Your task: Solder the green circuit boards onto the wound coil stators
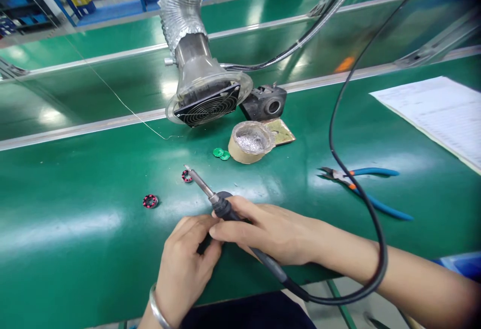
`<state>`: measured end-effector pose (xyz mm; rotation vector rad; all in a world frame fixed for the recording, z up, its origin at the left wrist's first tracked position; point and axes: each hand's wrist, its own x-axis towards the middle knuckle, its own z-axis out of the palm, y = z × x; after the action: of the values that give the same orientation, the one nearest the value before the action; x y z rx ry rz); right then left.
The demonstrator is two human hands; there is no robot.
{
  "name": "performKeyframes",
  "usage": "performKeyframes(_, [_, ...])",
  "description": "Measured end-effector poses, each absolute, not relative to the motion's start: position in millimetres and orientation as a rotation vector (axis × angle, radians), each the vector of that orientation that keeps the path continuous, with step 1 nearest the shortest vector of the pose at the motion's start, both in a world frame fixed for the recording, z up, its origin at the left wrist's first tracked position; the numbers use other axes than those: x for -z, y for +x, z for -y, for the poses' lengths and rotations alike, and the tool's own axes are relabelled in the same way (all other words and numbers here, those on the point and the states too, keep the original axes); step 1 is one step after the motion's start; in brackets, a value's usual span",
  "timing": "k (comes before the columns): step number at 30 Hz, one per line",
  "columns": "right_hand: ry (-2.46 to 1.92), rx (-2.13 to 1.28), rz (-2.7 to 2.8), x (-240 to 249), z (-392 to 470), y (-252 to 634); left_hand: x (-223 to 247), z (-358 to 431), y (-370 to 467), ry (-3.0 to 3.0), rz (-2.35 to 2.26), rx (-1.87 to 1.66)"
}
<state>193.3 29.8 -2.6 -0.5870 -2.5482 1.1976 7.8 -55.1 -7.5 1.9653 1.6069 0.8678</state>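
My right hand (278,231) is closed round a soldering iron (225,209), whose metal tip points up and to the left. The tip is close to a small black-and-pink ring (187,176) on the bench, and I cannot tell whether they touch. My left hand (190,256) meets the right fingertips, its thumb and fingers bent together around something dark, mostly hidden. A rounded black edge (224,195) shows just behind the iron's grip. Farther left, a second black-and-pink ring (150,201) lies on the green surface.
Beyond my hands stand a tape roll (246,156) holding solder bits, green discs (218,152) and a dark iron stand (265,103). An extractor fan (210,106) hangs above the bench. Blue-handled cutters (376,172), paper sheets (432,113) and the iron's looping cable (336,113) occupy the right.
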Motion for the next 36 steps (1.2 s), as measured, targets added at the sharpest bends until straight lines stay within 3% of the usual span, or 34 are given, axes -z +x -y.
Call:
performKeyframes(7, [-0.318, -0.596, 2.924, -14.6, -36.9, 185.2, 3.5, 52.9, 6.2, 1.871, -1.584, -0.831])
performKeyframes(12, [-0.183, -0.458, 3.000, -19.6, -40.7, 180.1, -1.1, 50.2, 6.5, 1.794, -1.543, -0.800])
performKeyframes(21, [-0.102, -1.035, 2.459, 10.3, -51.5, 191.3, 6.1, 54.9, 4.0, 1.787, -1.594, -0.781])
performKeyframes(36, [-0.241, -0.985, 2.208, 27.4, -41.5, 205.1, 11.6, 57.7, 4.3, 1.893, -1.599, -0.804])
